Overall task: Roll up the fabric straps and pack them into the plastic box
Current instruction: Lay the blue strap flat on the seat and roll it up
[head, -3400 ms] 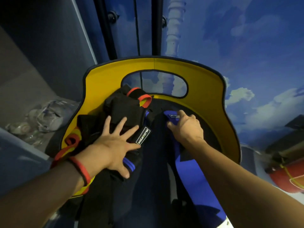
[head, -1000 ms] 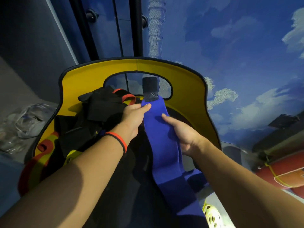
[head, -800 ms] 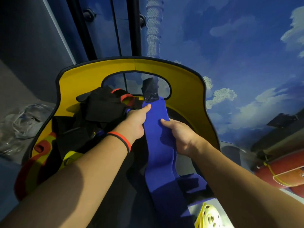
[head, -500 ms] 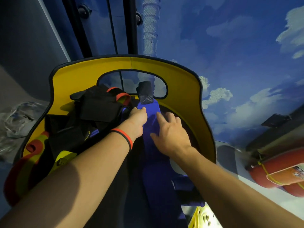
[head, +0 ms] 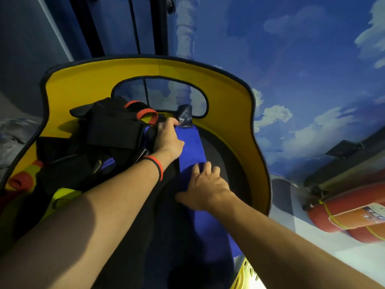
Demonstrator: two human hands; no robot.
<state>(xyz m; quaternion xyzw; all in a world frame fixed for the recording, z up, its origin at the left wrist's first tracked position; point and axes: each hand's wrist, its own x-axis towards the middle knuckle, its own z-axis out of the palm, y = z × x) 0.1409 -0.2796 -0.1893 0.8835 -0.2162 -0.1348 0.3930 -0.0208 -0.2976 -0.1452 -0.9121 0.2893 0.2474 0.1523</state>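
Though dim, right hand (head: 205,184) flat on strap (head: 190,147) (left hand (head: 168,140), seemingly).

A red fire extinguisher (head: 343,202) lay at the lower right below a cloud-painted blue wall (head: 291,49), with black poles (head: 160,24) at the top centre.
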